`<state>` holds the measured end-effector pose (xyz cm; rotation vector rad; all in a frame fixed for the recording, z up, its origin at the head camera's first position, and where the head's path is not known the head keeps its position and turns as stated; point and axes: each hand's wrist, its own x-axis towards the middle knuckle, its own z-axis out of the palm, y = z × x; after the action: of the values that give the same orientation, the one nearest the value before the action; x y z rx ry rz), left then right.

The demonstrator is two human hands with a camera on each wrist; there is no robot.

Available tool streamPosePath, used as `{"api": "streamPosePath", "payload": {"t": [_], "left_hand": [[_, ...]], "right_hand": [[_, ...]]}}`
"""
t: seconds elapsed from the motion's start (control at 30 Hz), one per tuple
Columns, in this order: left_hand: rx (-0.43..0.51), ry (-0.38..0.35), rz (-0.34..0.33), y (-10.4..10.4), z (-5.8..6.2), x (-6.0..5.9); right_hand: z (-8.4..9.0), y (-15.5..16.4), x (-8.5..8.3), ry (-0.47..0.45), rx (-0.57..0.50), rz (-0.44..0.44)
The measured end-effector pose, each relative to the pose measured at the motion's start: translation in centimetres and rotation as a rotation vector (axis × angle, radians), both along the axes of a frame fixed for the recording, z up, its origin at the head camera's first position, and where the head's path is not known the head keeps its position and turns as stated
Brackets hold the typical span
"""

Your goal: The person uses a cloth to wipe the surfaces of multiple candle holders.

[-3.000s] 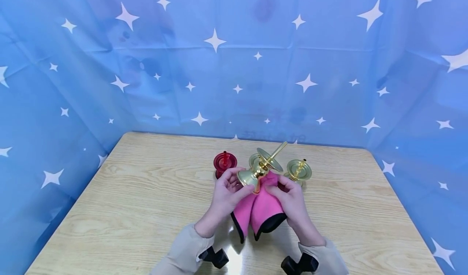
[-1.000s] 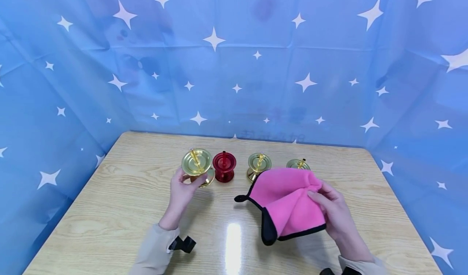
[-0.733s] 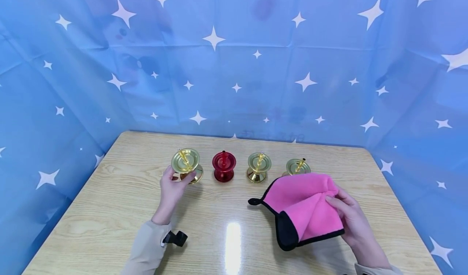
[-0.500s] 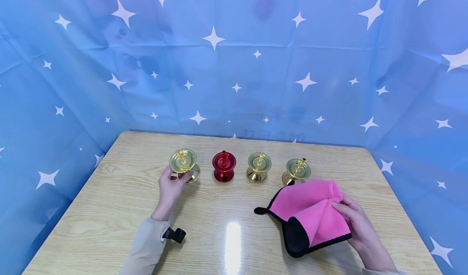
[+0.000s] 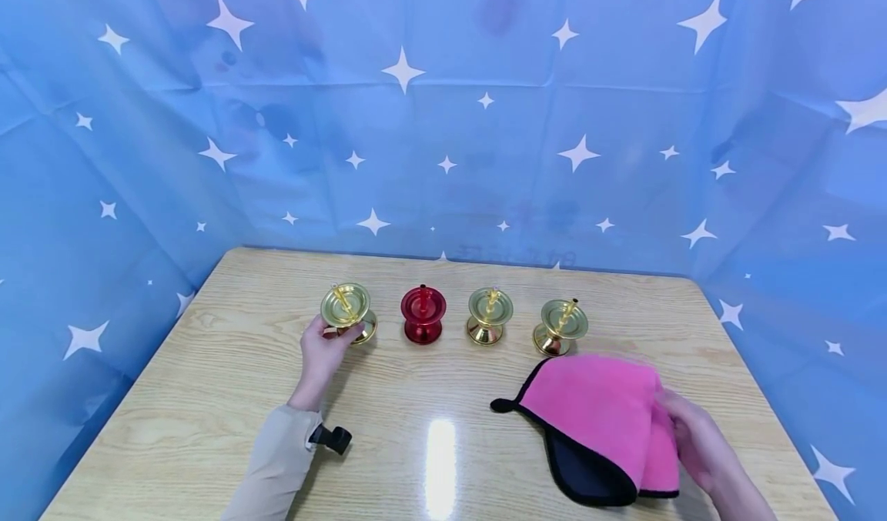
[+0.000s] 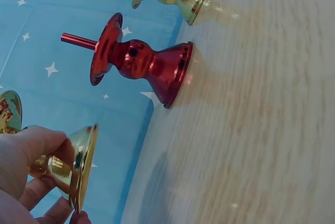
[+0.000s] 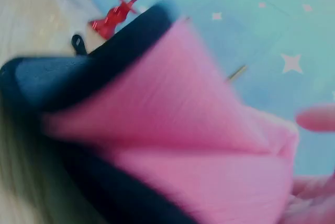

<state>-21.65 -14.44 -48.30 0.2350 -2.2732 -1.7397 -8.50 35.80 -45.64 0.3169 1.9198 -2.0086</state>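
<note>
My left hand (image 5: pixel 323 355) grips a gold candlestick (image 5: pixel 346 305) with a round dish and thin upright tube. In the left wrist view its flared base (image 6: pixel 84 166) is tilted, with blue backdrop between base and table. To its right, a red candlestick (image 5: pixel 423 313) and two gold candlesticks, one central (image 5: pixel 490 309) and one further right (image 5: pixel 564 321), stand in a row. A pink cloth (image 5: pixel 596 413) with black trim lies loosely folded at front right. My right hand (image 5: pixel 700 440) is at its right edge; the right wrist view shows a fingertip apart from the cloth, other fingers partly hidden.
The wood-grain table (image 5: pixel 208 398) reaches back to a blue curtain (image 5: pixel 443 121) with white stars. A black wrist camera (image 5: pixel 333 438) sits on the left sleeve. Bright glare (image 5: pixel 440 467) marks the table's front middle.
The gold candlestick was carried from the middle to the row's left end in my left hand. My right hand moved the pink cloth right and toward me, lower, uncovering the rightmost candlestick.
</note>
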Motion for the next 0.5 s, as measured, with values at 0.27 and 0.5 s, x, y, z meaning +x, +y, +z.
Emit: {"api": "streamPosePath", "payload": {"t": [0.27, 0.5], "left_hand": [[-0.015, -0.025, 0.009, 0.1, -0.2, -0.2], [-0.071, -0.042, 0.017, 0.4, -1.0, -1.2]], "right_hand": [[0.6, -1.0, -0.1, -0.023, 0.718, 0.028], [-0.3, -0.6, -0.1, 0.02, 0.832, 0.022]]}}
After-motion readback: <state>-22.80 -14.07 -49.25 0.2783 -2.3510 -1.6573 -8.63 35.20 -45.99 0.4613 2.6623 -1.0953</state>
